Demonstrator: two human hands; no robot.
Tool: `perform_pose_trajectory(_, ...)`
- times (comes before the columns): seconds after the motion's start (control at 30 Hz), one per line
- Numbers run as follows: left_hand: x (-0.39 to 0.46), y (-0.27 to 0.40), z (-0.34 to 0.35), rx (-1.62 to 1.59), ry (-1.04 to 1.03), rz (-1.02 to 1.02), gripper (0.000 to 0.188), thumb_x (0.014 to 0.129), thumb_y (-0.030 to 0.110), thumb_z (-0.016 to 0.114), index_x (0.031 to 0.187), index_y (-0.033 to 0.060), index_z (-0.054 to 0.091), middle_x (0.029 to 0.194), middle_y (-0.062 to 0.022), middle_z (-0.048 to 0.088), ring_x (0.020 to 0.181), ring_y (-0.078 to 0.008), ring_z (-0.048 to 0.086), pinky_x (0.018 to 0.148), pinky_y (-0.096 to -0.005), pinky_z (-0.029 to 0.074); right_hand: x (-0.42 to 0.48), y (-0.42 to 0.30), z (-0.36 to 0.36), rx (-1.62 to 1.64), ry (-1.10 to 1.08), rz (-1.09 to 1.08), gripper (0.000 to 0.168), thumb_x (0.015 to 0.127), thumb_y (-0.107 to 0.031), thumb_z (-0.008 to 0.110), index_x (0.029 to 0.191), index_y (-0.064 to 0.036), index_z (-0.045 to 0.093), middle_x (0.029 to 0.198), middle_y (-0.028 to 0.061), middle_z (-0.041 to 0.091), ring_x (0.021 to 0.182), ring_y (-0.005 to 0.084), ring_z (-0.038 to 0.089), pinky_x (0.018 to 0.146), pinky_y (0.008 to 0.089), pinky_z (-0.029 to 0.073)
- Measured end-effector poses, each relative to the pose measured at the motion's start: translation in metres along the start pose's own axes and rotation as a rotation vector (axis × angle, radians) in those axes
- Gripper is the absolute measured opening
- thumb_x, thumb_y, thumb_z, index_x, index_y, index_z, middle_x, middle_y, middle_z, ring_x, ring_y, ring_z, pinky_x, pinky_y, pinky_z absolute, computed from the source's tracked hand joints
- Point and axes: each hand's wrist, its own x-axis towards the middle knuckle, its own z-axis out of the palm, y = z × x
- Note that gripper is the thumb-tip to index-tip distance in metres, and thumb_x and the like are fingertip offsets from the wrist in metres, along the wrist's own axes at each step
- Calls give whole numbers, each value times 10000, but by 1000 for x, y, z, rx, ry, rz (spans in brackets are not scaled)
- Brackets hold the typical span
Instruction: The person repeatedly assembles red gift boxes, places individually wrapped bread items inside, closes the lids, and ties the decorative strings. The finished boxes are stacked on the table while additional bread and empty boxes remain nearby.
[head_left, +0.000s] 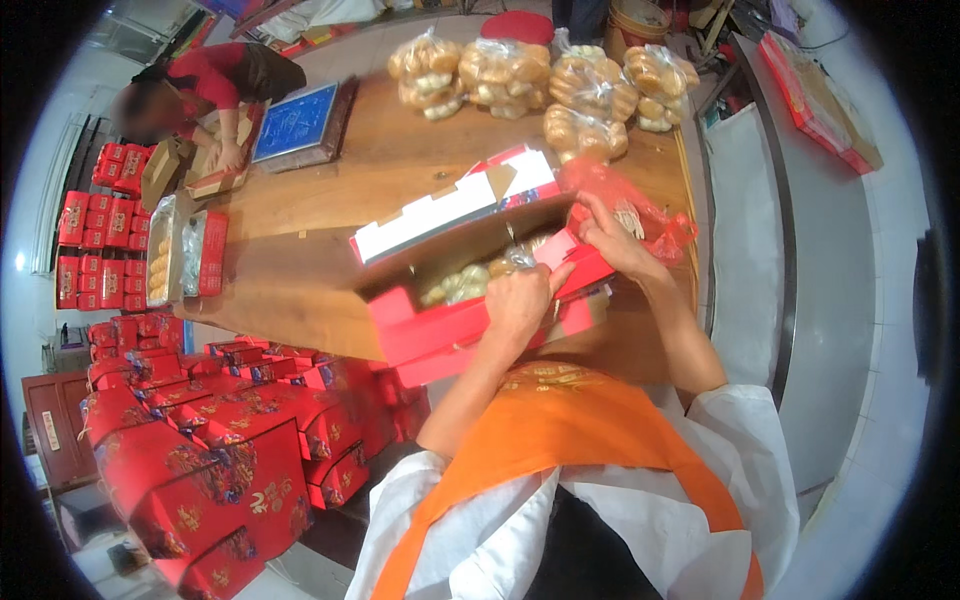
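A long red cardboard gift box (431, 337) stands with its top flaps up on the wooden table before me. Inside it lie clear bags of pale and golden buns (465, 283). My left hand (519, 300) is at the near edge, its fingers curled over the rim; whether they pinch the card is hard to tell. At the box's right end my right hand (609, 238) has its fingers on the end flap, beside a pink inner flap (556, 249). A thin red plastic bag (660, 217) lies just beyond that end.
Bagged buns (506, 71) stand along the far side of the wooden table (300, 262). A blue-topped metal scale (296, 124) is at its far left. Beside it a person (217, 97) handles a cardboard box. Red gift boxes (225, 442) are stacked at lower left. A grey counter (832, 262) runs along the right.
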Motion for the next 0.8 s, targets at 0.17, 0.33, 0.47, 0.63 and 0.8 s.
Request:
perform_pose_trajectory(0.17,8,-3,5,-27,-80,-24,538,798,509,519,508,59,573,506,-154,528,454,-299,547,408,-385,417,13,16,4,-13,93,-187,447,786,33,337,1225,-48,351,976,54,466,866,105,428,776,238,371)
perform_pose_trajectory(0.33,18,-10,7,-106,-286,-134,594,815,541,472,552,23,599,565,-206,557,545,-361,574,498,-433,442,20,5,7,-342,195,-310,398,771,49,328,1151,-50,393,995,134,485,886,218,476,798,295,398)
perform_pose_trajectory(0.47,21,-16,12,-134,-324,-166,606,832,541,442,600,10,619,614,-227,570,609,-394,580,575,-453,449,19,-3,16,-521,334,-149,351,757,43,389,1099,-29,422,1028,177,495,892,324,497,804,358,408)
perform_pose_trajectory(0.63,16,-14,6,-187,-290,-259,392,882,340,460,797,-1,634,699,-221,595,692,-370,598,642,-420,469,-9,-10,35,-782,475,-763,302,770,-55,480,1070,-22,474,1058,155,536,985,320,510,870,423,373)
perform_pose_trajectory(0.8,-8,-46,-14,-649,525,-114,158,840,39,485,964,-16,566,966,-183,583,909,-301,576,766,-377,462,-18,-13,85,-880,215,-688,547,698,-380,673,1062,-9,501,1035,151,555,972,310,513,840,409,385)
